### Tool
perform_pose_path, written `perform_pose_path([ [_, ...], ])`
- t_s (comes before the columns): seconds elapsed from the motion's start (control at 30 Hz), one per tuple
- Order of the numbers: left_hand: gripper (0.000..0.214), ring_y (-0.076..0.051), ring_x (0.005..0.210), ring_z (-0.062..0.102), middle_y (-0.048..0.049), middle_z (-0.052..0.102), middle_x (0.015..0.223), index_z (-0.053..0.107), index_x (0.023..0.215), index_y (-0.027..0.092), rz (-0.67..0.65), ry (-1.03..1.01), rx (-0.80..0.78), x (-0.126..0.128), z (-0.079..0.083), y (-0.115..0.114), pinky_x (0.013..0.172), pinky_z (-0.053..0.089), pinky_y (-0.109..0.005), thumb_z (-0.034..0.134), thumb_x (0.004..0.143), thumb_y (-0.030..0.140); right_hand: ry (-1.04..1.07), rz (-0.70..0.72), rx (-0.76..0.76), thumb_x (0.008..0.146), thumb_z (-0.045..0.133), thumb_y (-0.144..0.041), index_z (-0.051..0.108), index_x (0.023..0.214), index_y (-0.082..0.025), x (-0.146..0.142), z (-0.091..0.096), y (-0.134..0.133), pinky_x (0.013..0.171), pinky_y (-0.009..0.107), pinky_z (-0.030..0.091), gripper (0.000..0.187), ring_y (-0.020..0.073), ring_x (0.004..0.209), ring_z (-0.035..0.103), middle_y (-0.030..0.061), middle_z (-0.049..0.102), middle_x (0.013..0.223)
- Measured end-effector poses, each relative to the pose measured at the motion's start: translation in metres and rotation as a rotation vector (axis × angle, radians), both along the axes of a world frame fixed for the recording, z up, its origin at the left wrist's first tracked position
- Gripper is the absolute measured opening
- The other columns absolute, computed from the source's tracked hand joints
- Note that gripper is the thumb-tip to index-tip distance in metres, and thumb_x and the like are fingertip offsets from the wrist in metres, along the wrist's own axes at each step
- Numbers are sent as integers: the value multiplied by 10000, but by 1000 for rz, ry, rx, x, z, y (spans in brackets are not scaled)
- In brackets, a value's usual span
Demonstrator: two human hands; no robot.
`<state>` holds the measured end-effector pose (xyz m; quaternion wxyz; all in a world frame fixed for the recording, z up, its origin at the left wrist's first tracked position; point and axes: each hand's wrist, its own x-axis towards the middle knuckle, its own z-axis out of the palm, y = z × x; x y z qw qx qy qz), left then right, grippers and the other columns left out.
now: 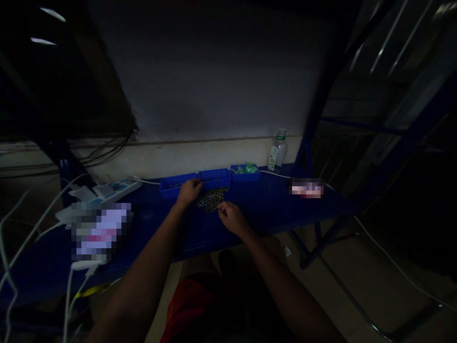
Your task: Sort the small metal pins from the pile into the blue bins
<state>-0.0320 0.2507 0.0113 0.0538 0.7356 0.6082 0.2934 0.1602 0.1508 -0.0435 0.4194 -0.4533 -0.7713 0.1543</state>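
Observation:
A heap of small metal pieces [213,197], screw-like but too small and dark to name for certain, lies on the blue bench [266,205]. At the heap's right edge is my right hand [233,218], its fingers pinched together. My left hand [189,192] is beside the heap's upper left, in front of the blue trays, with thumb and fingers closed. Whatever either hand holds is too small to make out. Behind the heap, the left blue tray [167,192] and middle blue tray [217,182] contain a few small dark pieces. Green clear plastic [248,168] sits in the right blue tray [246,177].
A clear bottle [280,155] stands against the wall at the back right. Further right lies a blurred-out flat object [307,187]. On the left are a white power strip [117,189] with plugs and cables, and another blurred-out object [102,231]. Blue frame posts flank the bench.

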Motion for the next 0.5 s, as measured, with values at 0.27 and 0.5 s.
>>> perform_pose_path([
  [0.27,327,-223,961,585,-86,651,1046,626,1047,169,-69,217,-93,-49,-34,-45,830,418,-272,474,764,230,-82,-10,13,789,505,-148,541,872,-194,-2,-1,1,721,236,384,102,137,768,511,15,551,796],
  [0.5,208,-221,818,616,-99,678,853,654,810,168,-54,239,-83,-38,-24,-47,715,419,-258,456,777,223,-86,-11,6,796,511,-159,548,877,-192,-2,-1,1,706,228,383,95,128,737,514,4,556,760],
])
